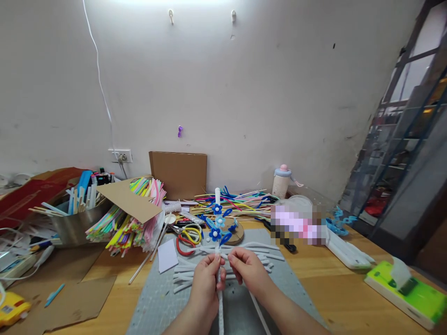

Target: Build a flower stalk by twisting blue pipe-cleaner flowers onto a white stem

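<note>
My left hand [208,279] is closed around an upright white stick [220,309] that looks wrapped in white fuzzy material. Blue pipe-cleaner flowers [215,233] with pale centres and dark blue leaves are fixed to its upper part, above my fingers. My right hand [247,270], just beside the left, pinches a white pipe cleaner [259,311] against the stick, and a length of it trails down toward me. Several more white pipe cleaners [183,279] lie on the grey cutting mat [150,304] behind and under my hands.
Red- and yellow-handled scissors [185,249] lie left of the flowers, near a white card [168,256]. Coloured pipe-cleaner bundles [118,232] and a metal pot [78,225] stand at left. A wooden disc [237,234], a bottle [281,182] and a tissue pack [405,293] are farther right.
</note>
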